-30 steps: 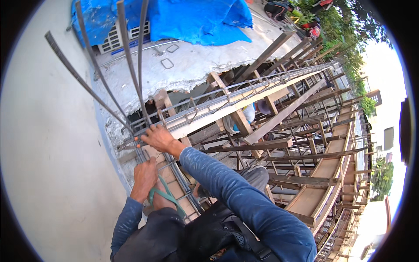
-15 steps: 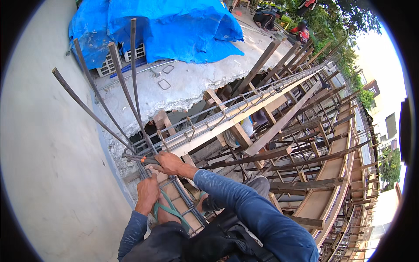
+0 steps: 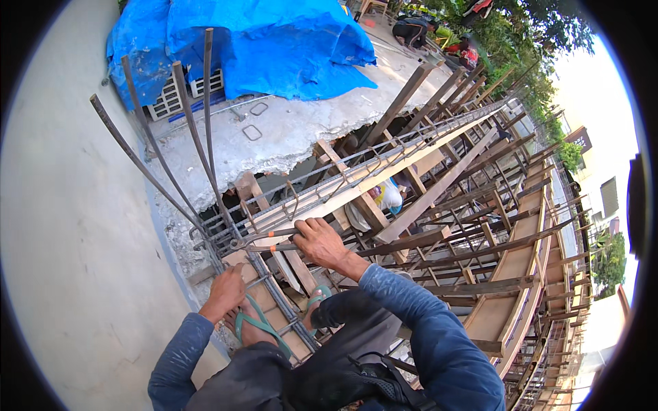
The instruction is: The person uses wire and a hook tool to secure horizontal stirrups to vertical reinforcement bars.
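Observation:
My right hand (image 3: 322, 243) grips the handles of a pair of pincers (image 3: 272, 233) with orange bands. Their jaws point left, over the joint where the steel bars cross. Lower and to the left, my left hand (image 3: 225, 293) has its fingers drawn together beside the rebar cage (image 3: 264, 272); whatever they pinch is too small to make out. The cage runs along a plywood form beneath me, close to my sandalled foot (image 3: 257, 329). Several tall rebar rods (image 3: 195, 130) rise from the joint, leaning up and left.
A plain wall (image 3: 75, 226) stands on the left. Blue tarp (image 3: 260, 48) covers hollow blocks on the broken-edged concrete slab (image 3: 226, 147). Timber formwork (image 3: 384, 178) with rebar stretches away right, above open gaps and props. Two people (image 3: 411, 31) crouch at the far end.
My right hand has drawn the pincers right, away from the bar joint. The left hand has dropped slightly, apart from the right. My view has shifted a little.

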A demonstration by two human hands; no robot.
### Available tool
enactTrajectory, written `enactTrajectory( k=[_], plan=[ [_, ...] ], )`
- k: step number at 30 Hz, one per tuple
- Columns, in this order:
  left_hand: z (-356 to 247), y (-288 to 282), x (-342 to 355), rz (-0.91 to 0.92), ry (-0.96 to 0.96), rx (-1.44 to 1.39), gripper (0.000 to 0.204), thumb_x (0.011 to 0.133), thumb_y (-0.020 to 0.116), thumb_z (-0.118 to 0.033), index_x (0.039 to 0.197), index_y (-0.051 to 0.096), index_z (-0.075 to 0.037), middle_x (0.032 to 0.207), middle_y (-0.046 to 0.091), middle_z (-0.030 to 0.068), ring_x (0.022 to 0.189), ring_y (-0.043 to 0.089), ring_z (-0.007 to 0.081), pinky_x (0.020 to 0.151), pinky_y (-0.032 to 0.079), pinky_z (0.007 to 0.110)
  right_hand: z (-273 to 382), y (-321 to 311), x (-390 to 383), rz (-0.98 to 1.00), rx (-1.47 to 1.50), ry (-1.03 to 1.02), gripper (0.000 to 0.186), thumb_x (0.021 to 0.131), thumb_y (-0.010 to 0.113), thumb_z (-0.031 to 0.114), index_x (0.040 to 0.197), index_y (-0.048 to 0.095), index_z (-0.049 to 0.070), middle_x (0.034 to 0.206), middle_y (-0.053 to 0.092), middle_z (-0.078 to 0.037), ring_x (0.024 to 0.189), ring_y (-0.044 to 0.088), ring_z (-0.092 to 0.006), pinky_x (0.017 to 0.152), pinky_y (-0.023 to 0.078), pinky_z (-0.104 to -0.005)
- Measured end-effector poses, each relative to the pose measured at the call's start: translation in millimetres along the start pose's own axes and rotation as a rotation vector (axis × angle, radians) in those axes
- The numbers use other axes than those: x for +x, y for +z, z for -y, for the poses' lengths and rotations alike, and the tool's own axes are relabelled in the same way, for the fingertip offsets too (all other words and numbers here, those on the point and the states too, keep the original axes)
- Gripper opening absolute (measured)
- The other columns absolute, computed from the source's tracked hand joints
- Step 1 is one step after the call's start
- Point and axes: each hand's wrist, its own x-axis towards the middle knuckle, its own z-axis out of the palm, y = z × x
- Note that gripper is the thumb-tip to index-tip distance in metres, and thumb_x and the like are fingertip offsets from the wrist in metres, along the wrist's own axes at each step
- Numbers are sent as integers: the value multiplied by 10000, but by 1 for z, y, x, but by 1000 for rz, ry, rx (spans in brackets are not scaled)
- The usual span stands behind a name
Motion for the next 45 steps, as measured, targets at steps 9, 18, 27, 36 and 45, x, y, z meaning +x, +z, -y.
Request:
enactTrajectory(
  k=[9,18,27,36,45],
  plan=[
    [-8,-7,31,79,-28,-51,262,908,564,-177,1059,631,26,944,668,268,863,640,473,794,511,540,-27,-41,14,106,-470,-207,300,854,547,196,1028,671,-15,1230,530,-159,1231,473,-309,1144,302,-490],
    [15,5,27,29,-183,-39,213,894,576,-163,1026,686,-37,891,675,259,866,644,454,783,494,551,-14,-47,52,165,-638,-339,355,924,516,225,1200,661,57,1432,483,-121,1378,386,-309,1185,244,-495],
    [23,5,24,89,-287,-383,284,906,557,-139,1140,673,-26,717,696,158,750,707,286,719,537,410,1,-35,56,295,-726,-291,360,925,527,276,1224,637,107,1575,309,-58,1473,232,-267,1224,145,-515],
    [18,2,28,130,-407,-629,272,936,517,-120,1097,670,37,654,681,70,646,620,155,645,484,334,21,-22,75,280,-877,-463,494,933,489,297,1377,543,88,1589,282,-52,1477,221,-261,1228,128,-523],
    [25,15,33,57,-379,-723,258,872,502,-94,943,713,34,700,711,150,658,690,230,676,527,361,50,-23,84,288,-957,-535,461,898,526,257,1320,594,82,1519,376,-81,1441,277,-289,1223,119,-549]
  ],
)
